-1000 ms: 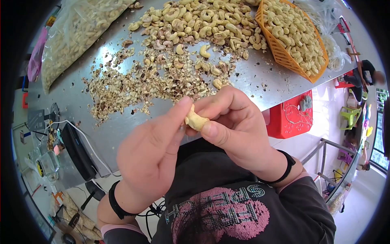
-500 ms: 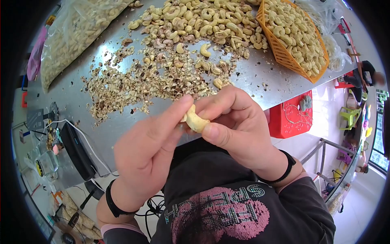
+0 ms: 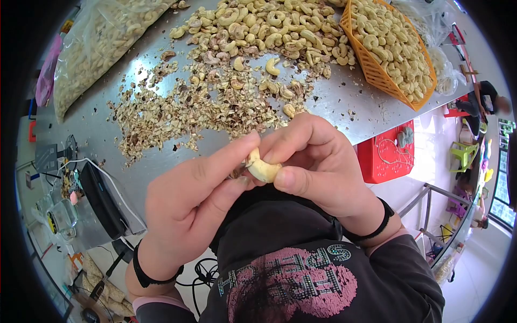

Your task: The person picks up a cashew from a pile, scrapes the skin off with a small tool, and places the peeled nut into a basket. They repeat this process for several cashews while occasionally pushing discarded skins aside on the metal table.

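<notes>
A pale, curved cashew nut (image 3: 264, 171) is pinched between the thumb and fingers of my right hand (image 3: 318, 169). At the nut's upper left end, the index finger and thumb of my left hand (image 3: 196, 188) are bent inward, with the index fingertip against the nut. A small brownish bit shows between those left fingers; I cannot make out what it is. Beyond both hands, flaky skin scraps (image 3: 215, 107) are spread over the metal table (image 3: 377, 110). Behind the scraps lies a heap of cashews (image 3: 269, 27).
An orange plastic basket (image 3: 371, 70) full of cashews stands at the right table edge. On the left lies a clear bag of cashews (image 3: 91, 70). A red stool (image 3: 377, 168) stands below the table's right edge. A black box-like object (image 3: 102, 199) and white cable lie at left.
Both hands and the nut have shifted slightly down, toward my body. My left thumb now shows, and a brownish bit has come into sight between the left fingers.
</notes>
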A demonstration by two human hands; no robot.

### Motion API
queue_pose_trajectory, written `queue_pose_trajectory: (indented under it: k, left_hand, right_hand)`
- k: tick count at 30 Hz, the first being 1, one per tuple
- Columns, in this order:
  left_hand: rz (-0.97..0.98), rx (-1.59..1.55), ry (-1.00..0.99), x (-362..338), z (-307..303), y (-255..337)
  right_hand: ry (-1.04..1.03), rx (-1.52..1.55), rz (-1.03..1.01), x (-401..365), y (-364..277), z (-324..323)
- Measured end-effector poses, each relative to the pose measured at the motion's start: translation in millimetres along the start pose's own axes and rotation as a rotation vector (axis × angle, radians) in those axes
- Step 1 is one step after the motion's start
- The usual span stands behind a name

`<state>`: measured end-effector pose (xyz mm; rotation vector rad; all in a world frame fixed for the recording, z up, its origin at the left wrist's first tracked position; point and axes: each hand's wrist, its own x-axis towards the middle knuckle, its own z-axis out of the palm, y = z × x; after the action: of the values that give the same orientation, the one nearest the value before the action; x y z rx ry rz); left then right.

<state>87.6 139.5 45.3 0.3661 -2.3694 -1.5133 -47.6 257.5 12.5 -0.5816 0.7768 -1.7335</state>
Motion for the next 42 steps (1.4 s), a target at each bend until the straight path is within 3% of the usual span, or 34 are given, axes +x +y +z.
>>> queue_pose_trajectory:
  k: [5,7,10,14,16,20,23,25,32,34,42]
  left_hand:
    - [0.044,-0.008,-0.03,0.9,-2.9,-0.5]
    - [-0.066,-0.184,-0.014,0.8,-1.3,2.3]
    - [-0.072,-0.175,-0.07,1.2,-5.0,6.1]
    - [-0.005,-0.178,-0.062,2.2,-4.1,3.8]
    - [-0.282,-0.338,-0.133,1.2,-8.8,7.7]
    - [-0.493,-0.681,-0.105,-1.3,-7.6,3.0]
    - [-0.451,-0.751,-0.102,-1.0,-4.9,1.2]
    - [-0.395,-0.498,-0.022,0.1,-1.2,7.6]
    - [-0.215,-0.166,-0.032,-4.8,8.1,8.3]
    - [-0.063,-0.017,-0.034,-5.6,11.5,4.4]
    - [0.07,0.17,0.084,-2.3,16.0,3.8]
  right_hand:
    - [-0.034,-0.032,-0.011,0.7,-1.4,-2.0]
    - [-0.073,-0.021,-0.021,2.2,-2.3,-1.6]
    - [-0.081,-0.017,-0.007,1.7,-3.8,-2.4]
    - [-0.088,-0.045,-0.022,1.5,-3.3,-2.5]
    - [-0.098,0.021,-0.004,1.5,-2.6,-2.0]
    - [-0.098,0.07,0.021,1.1,-2.7,-0.1]
    - [-0.089,0.077,0.004,1.5,-1.7,0.9]
    - [0.007,0.002,0.039,0.3,-3.6,2.4]
    - [0.108,-0.159,-0.056,1.4,1.1,4.6]
    - [0.109,-0.25,-0.121,1.4,3.5,4.8]
    - [0.115,-0.323,-0.209,1.5,6.2,3.5]
